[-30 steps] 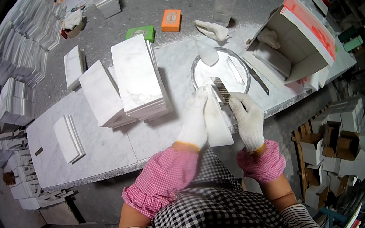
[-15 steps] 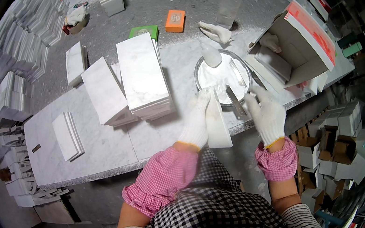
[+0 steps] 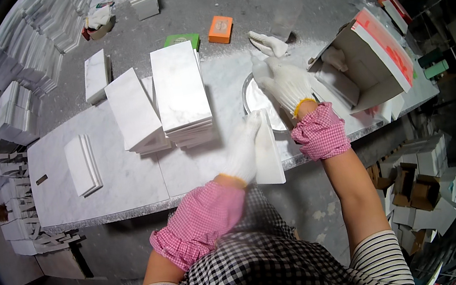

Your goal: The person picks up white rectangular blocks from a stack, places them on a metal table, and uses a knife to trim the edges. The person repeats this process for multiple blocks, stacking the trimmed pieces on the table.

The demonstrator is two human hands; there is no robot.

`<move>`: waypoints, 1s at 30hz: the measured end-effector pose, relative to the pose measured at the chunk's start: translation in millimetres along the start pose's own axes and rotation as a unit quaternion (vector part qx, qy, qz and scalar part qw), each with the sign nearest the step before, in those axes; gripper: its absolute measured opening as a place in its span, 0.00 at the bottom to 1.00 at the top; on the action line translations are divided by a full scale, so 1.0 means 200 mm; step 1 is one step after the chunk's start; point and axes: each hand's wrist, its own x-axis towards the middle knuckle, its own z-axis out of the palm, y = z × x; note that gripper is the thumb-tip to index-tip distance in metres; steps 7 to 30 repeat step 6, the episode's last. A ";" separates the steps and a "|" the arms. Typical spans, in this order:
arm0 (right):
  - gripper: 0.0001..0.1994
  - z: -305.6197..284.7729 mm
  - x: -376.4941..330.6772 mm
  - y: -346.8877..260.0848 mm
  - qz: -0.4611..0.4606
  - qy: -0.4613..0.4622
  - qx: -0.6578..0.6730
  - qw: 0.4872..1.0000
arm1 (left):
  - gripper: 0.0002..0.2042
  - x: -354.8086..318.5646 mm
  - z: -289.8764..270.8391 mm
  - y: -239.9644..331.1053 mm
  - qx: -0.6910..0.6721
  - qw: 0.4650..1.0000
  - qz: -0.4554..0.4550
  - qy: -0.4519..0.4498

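My left hand [image 3: 244, 149], in a white glove with a pink checked cuff, holds a white marble tile [image 3: 267, 151] standing on its edge at the front rim of the stone table [image 3: 116, 183]. My right hand [image 3: 285, 84], gloved the same way, reaches over a round metal dish [image 3: 254, 100] just beyond the tile. Its fingertips are at a small white object [image 3: 260, 70] at the dish's far side. Whether the hand grips anything is hidden by its own back.
Two stacks of white marble tiles [image 3: 179, 93] [image 3: 132, 112] stand left of the dish, with smaller tiles [image 3: 82, 164] further left. An open cardboard box [image 3: 369, 59] lies at the right. Behind are an orange box [image 3: 220, 29], a green box [image 3: 182, 40], a plastic bottle [image 3: 286, 13] and a spare glove [image 3: 267, 43].
My right hand has left the tile and moved up and away over the metal dish; the dark brush it held is no longer visible. My left hand still holds the tile.
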 end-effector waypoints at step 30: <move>0.25 -0.06 -0.14 0.07 0.066 -0.024 0.245 0.967 | 0.27 0.00 -0.02 -0.01 -0.012 1.000 0.001 0.006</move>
